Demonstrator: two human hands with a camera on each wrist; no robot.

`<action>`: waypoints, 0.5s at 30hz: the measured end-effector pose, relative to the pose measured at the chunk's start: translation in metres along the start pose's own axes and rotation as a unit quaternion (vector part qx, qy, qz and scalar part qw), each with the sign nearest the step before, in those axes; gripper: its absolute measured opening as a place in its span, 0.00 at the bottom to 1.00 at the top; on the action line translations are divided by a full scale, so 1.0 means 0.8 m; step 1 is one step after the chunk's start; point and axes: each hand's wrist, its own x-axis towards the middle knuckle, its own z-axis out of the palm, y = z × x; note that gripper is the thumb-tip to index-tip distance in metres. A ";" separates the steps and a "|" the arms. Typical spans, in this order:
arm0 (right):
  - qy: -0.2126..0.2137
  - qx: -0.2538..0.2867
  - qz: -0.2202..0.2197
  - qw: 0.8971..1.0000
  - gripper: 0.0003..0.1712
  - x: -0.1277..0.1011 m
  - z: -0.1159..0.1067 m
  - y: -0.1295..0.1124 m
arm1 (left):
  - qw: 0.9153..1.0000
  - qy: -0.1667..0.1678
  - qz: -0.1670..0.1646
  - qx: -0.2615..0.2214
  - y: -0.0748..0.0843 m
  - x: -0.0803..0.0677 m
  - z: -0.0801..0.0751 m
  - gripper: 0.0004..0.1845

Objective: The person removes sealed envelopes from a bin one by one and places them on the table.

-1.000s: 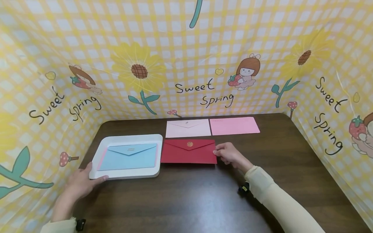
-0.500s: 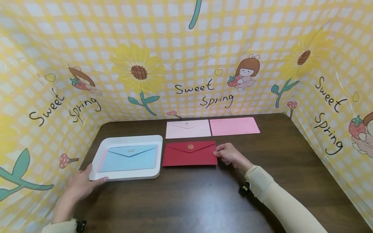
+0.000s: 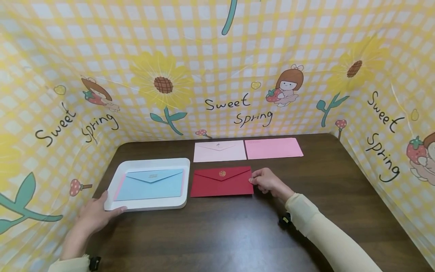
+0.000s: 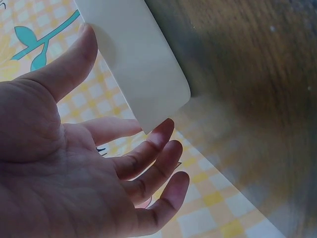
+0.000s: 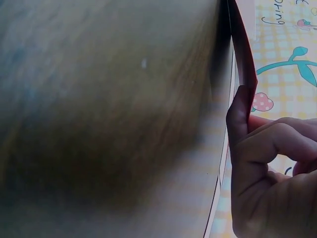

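Observation:
A white tray (image 3: 146, 206) sits at the left of the table in the head view, with a light blue envelope (image 3: 153, 187) lying in it over something pink. My left hand (image 3: 93, 213) spans the tray's near left corner, thumb along the front wall and index finger at the side. In the left wrist view the fingers (image 4: 153, 163) are loosely extended. Right of the tray is a red envelope (image 3: 221, 187) with a gold emblem, flap facing up. My right hand (image 3: 268, 180) pinches its right edge between thumb and fingers; the right wrist view shows the red envelope (image 5: 247, 59) edge-on.
A pale pink envelope (image 3: 219, 153) and a brighter pink envelope (image 3: 273, 148) lie side by side at the back of the dark wooden table (image 3: 221, 234). Yellow checked cloth (image 3: 217, 64) surrounds the table at the back and both sides.
The red envelope in my right hand has shifted slightly toward me and to the right, away from the tray. My left hand and the tray stay in place.

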 end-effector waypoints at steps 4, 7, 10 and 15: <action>0.001 -0.007 0.000 1.000 0.09 0.003 0.001 0.003 | 1.000 -0.001 0.000 0.003 0.000 0.000 0.000 0.63; 0.004 -0.022 -0.003 1.000 0.11 0.004 0.001 0.004 | 1.000 -0.008 -0.007 0.002 0.000 -0.001 -0.001 0.63; 0.005 -0.036 -0.006 0.999 0.13 0.005 0.001 0.003 | 1.000 -0.018 -0.019 -0.002 0.002 -0.002 -0.002 0.64; 0.002 -0.042 -0.003 0.999 0.11 0.003 0.000 0.003 | 0.999 -0.031 -0.034 -0.013 0.004 -0.003 -0.004 0.64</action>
